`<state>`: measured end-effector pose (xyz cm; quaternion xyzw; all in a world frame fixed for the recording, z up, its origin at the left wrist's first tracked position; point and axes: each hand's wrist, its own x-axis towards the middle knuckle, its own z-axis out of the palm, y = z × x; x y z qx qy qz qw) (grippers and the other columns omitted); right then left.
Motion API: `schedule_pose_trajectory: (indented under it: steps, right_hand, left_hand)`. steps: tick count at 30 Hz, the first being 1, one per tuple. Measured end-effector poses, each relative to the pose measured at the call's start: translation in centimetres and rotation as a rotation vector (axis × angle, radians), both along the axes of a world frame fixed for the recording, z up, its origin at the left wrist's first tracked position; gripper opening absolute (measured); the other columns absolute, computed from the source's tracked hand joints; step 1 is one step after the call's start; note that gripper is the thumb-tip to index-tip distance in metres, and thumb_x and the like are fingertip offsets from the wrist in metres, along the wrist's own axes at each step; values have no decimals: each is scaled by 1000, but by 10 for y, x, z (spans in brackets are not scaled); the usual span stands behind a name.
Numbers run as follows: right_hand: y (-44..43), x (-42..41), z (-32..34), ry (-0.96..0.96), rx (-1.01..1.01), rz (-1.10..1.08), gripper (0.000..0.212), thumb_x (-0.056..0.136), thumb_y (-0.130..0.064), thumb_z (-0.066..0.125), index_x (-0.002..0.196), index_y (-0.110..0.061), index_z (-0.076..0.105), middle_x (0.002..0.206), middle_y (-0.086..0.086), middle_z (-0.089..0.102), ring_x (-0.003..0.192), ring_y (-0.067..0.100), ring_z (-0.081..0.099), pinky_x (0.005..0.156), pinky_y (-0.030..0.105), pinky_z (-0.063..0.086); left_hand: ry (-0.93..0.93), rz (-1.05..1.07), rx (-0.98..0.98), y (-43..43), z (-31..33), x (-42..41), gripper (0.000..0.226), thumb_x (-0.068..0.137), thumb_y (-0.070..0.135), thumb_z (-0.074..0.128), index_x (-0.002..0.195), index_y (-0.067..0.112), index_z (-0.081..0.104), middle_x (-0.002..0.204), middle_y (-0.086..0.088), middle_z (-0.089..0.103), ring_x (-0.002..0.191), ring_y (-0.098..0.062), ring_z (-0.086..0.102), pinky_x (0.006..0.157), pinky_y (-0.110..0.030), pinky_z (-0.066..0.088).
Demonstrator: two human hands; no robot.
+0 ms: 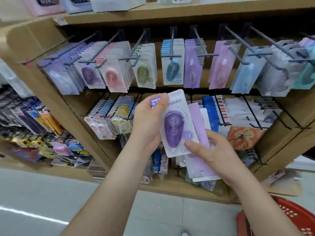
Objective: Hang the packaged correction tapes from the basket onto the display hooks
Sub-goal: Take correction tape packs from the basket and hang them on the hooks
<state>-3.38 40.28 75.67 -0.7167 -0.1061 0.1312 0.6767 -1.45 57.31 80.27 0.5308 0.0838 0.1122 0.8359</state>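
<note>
- Left hand (pixel 148 123) comes up from the bottom edge and grips the front package (pixel 175 123) along its left side. The thumb is curled over the top left corner, and the other fingers are hidden behind the card.
- The right hand (pixel 216 155) holds a stack of packages (pixel 201 167) fanned out just behind the front one. Its thumb presses on the front package's lower right corner, while its fingers curl underneath, mostly out of sight.
- How many packages are in the stack cannot be told; only lilac and white card edges show past the front package.
- The front package is a white card with rounded corners, tilted a little, with a clear blister over a purple teardrop-shaped correction tape. The left thumb partly covers a purple label at the top left, and the right thumb cuts off the print at the bottom.
- It is held in front of the lower row of goods, below the upper row of display hooks (pixel 172 41).
- Hung packages (pixel 143 72) of the same shape fill those hooks in purple, pink, green and blue; those towards the right edge are blurred.
- The basket (pixel 296 213), red and perforated, sits on the floor (pixel 42 193) at the lower right. The frame edge cuts it off, the right forearm partly hides it, and its contents cannot be seen.
- The wooden shelf unit (pixel 170 12) carries the hooks.
</note>
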Motion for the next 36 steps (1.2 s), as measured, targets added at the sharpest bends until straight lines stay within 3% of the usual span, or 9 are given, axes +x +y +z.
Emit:
schedule_pose_trajectory:
  steps: [5, 9, 14, 16, 23, 28, 32, 34, 36]
  right_hand:
    - [25, 35, -3, -72, -45, 100, 36, 66, -51, 72, 92, -25, 73, 87, -6, 74, 78, 0, 68, 66, 12, 53]
    - [54, 56, -4, -58, 21, 206, 22, 71, -45, 65, 87, -31, 71, 75, -22, 73, 69, -8, 65, 60, 7, 47]
    - [98, 70, -5, -55, -30, 353, 32, 75, -51, 69, 93, -26, 77, 94, -5, 77, 92, 22, 72, 86, 44, 57]
    - [120, 73, -3, -55, -39, 384, 31, 73, -53, 71, 92, -29, 78, 95, -5, 77, 93, 23, 72, 90, 49, 56]
    - [210, 77, -6, -95, -17, 403, 45, 82, -47, 75, 96, -4, 72, 98, 22, 70, 80, 32, 66, 72, 34, 47]
    - [256, 81, 4, -59, 18, 318, 28, 87, -37, 72, 96, -10, 74, 94, 10, 74, 77, 11, 65, 67, 19, 47]
    - [285, 82, 3, -62, 41, 214, 40, 88, -37, 71, 101, 0, 69, 100, 23, 68, 78, 22, 64, 71, 27, 45]
    - [296, 81, 0, -46, 49, 157, 43, 89, -38, 70, 101, 3, 68, 91, 25, 65, 72, 14, 57, 65, 22, 42]
    - [305, 78, -1, -25, 63, 102, 34, 88, -38, 70, 95, -4, 71, 81, 10, 65, 67, 9, 55, 59, 17, 41]
  left_hand:
    - [-13, 43, 35, 36, -1, -1, 12, 89, 11, 63, 97, 3, 63, 83, -11, 70, 72, -21, 66, 70, -33, 56]
    - [57, 259, 102, 67, -3, -6, 15, 98, 17, 58, 103, 4, 62, 86, -11, 67, 72, -23, 63, 68, -36, 52]
    - [69, 464, 138, 111, 7, -14, 13, 97, 14, 58, 96, 4, 66, 74, -6, 71, 63, -18, 67, 59, -31, 57]
    - [68, 505, 129, 130, 14, -14, 11, 96, 10, 59, 93, 2, 66, 70, -6, 71, 60, -18, 67, 55, -30, 55]
    - [43, 590, 187, 195, 26, 11, 13, 92, 8, 65, 79, 7, 65, 65, -5, 70, 57, -18, 65, 59, -30, 54]
    - [-30, 651, 324, 245, 23, 32, 13, 91, 15, 70, 78, 11, 69, 70, -3, 71, 63, -16, 64, 62, -32, 53]
    - [-111, 639, 383, 274, 24, 49, 8, 90, 11, 71, 81, 12, 70, 68, 4, 68, 63, -8, 60, 63, -25, 50]
    - [-138, 586, 432, 281, 25, 57, 9, 89, 10, 72, 81, 13, 69, 66, 8, 65, 61, -4, 57, 62, -21, 48]
    - [-162, 518, 481, 288, 26, 62, 12, 89, 11, 72, 78, 13, 67, 63, 8, 62, 60, -5, 53, 60, -22, 45]
